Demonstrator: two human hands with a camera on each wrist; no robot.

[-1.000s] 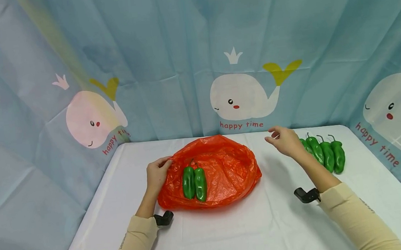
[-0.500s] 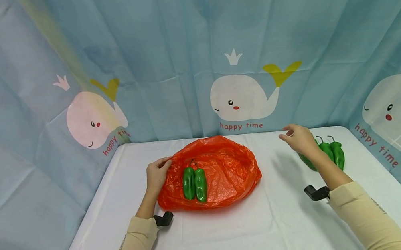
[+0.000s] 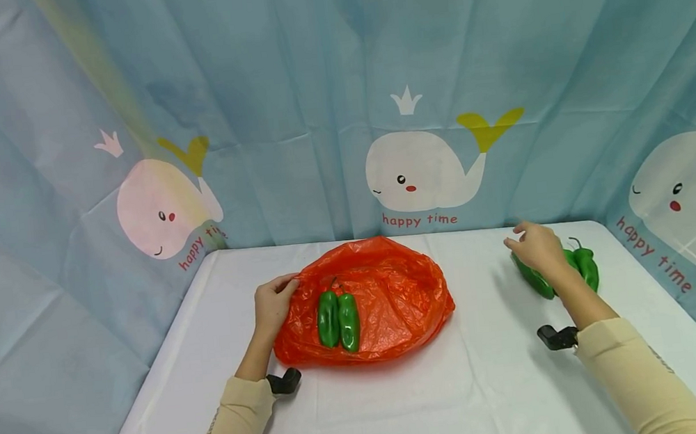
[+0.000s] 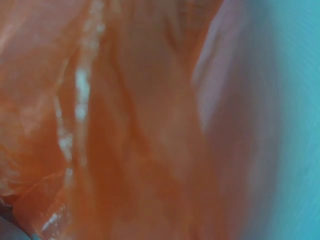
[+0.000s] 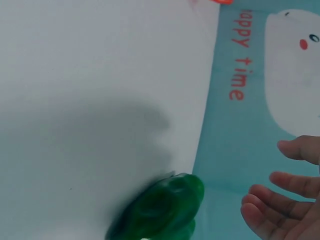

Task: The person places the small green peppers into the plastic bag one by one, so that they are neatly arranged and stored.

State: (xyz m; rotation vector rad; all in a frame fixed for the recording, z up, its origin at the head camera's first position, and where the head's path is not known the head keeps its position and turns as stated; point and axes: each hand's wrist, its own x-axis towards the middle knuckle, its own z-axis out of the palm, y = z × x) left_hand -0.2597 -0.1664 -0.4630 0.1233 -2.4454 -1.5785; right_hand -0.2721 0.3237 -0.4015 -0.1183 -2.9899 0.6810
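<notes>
My left hand (image 3: 272, 304) pinches the left rim of a red plastic bag (image 3: 397, 303), which lies spread with its mouth up. Inside, on the left, two green peppers (image 3: 349, 322) lie side by side, stems away from me. Blurred orange-red bag film (image 4: 145, 150) fills most of the left wrist view. Over on the right, my right hand (image 3: 538, 247) hovers at a group of green peppers (image 3: 587, 269), partly hiding them. The right wrist view shows the fingers (image 5: 287, 184) apart and loosely bent, holding nothing, with a shiny green pepper (image 5: 162, 207) below them.
A white-covered table (image 3: 398, 415) carries everything. Behind it and along both sides hangs a pale blue curtain (image 3: 283, 62) with whale prints, meeting the table's far edge. Black camera mounts (image 3: 557, 338) stick out from both wrists.
My right hand has moved right, from beside the bag to above the pepper group. The left hand stays on the bag's rim, and the two peppers inside lie as before.
</notes>
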